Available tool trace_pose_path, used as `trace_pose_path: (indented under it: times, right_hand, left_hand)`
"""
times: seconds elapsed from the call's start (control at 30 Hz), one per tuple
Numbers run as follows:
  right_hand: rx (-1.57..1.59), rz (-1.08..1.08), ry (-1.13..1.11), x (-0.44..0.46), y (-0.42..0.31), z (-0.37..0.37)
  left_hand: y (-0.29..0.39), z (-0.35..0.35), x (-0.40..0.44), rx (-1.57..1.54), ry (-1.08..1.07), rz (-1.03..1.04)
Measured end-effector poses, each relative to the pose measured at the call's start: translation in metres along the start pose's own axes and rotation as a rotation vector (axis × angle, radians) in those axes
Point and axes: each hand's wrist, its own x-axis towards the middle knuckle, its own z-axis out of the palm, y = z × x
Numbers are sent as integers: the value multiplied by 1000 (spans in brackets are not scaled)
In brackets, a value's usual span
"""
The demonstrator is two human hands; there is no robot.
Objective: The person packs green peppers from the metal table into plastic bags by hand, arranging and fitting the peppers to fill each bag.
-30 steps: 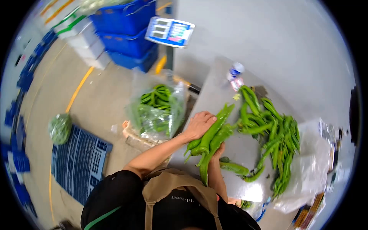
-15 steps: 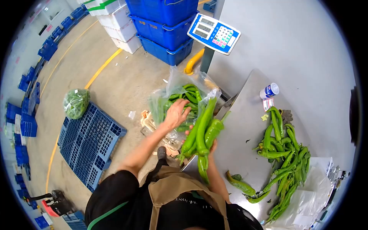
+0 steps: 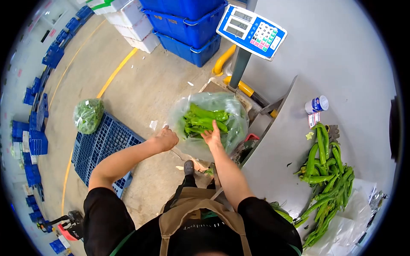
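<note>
Nearest me is a brown cloth apron (image 3: 172, 218). Beyond it, the left hand (image 3: 165, 139) curls beside the left rim of a clear plastic bag (image 3: 238, 116); I can't tell whether it pinches the plastic. The right hand (image 3: 212, 137), fingers spread and gripping nothing I can see, reaches into the bag's mouth over long, glossy green peppers (image 3: 205, 114). I judge this step as settling peppers in the bag; the next move calls for drawing that hand out without snagging the film. To the right, a heap of loose green peppers (image 3: 337, 187) lies on a smooth grey table (image 3: 273, 158). Farther off stand a blue-and-white digital display (image 3: 252, 32) and stacked blue plastic crates (image 3: 188, 48).
</note>
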Motion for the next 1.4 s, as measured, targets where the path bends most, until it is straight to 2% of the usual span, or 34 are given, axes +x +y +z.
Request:
trace_pose_path:
  times: [0.07,0.1,0.17,0.2,0.3,0.4,0.43,0.47,0.5,0.53,0.57,0.6,0.63,0.7,0.73,0.8,0.83,0.9,1.0,1.1,1.13,1.17,1.2,1.23,1.3,1.37,1.4]
  right_hand:
    - [-317,58,302,3,-7,-11]
    - [-527,-60,348,2,-11,-25]
    - [-572,-190,274,17,-27,-70]
    - [-397,-203,154,31,-33,-90]
    - [-1040,-331,486,-70,-72,-40]
    - [-1030,-358,309,-102,-88,-59]
    - [-1065,-242,236,-80,-94,-87]
    - [-1122,-299,141,-108,-97,-88]
    - [-1174,-364,76,-138,-92,-79]
    - [-1266,-398,-50,-145,-96,-86]
    - [-1347,-427,-202,-181,-108,-74]
    - [-1250,-584,-290,-195,-115,-77]
    - [-1076,-644,-331,-209,-125,-79]
    - [-1156,-934,20,-242,-176,-91]
    - [-1205,-1055,185,-257,-204,-99]
    - [-1212,-1487,608,-244,-270,-138]
    - [-1241,-1451,664,-257,-305,-153]
    - [-1602,-1526,978,-266,-361,-177]
    - [-1992,-886,1173,-271,-395,-173]
    - [-2098,-667,1096,-257,-403,-174]
    - [-2121,-832,1159,-237,-407,-189]
    - [-2120,-988,1184,-239,-400,-189]
    - [-2129,-1030,1179,-234,-404,-195]
    - [-2133,-1005,1192,-251,-393,-178]
    - [-2163,-1064,1198,-259,-389,-175]
    - [-2116,-1147,1171,-277,-370,-166]
    - [-2058,-1070,1138,-294,-356,-156]
  left_hand:
    - [-10,-24,-20,-37,14,-37]
    - [-14,-29,-23,-57,26,-55]
    - [-19,-19,-26,-100,98,-51]
    - [-19,-16,-26,-117,135,-49]
    - [-10,-10,-24,-18,196,-76]
    - [5,-19,-36,-70,220,-126]
    - [15,-34,-53,-39,171,-125]
    - [26,-47,-60,5,148,-91]
    - [20,-23,-53,32,122,-105]
    - [8,-7,-48,-77,94,-178]
    - [-14,30,-41,4,192,-189]
    - [-26,42,-36,10,184,-269]
    - [-28,40,-41,27,294,-270]
    - [-4,-15,-53,-234,220,-301]
    - [5,-17,-52,-239,291,-286]
    - [17,-18,-49,-258,426,-279]
    - [22,-28,-52,-290,451,-294]
    - [37,-48,-60,-360,494,-334]
    - [56,-55,-63,-167,785,-487]
    - [43,-25,-43,-637,749,-569]
    - [37,-12,-35,-596,695,-639]
    - [34,-5,-26,-549,748,-691]
    - [32,-6,-20,-585,768,-761]
    - [31,-10,-17,-452,887,-783]
    - [33,-37,-19,-406,814,-863]
    - [27,-49,-9,-429,867,-876]
    - [30,-60,-7,-443,869,-876]
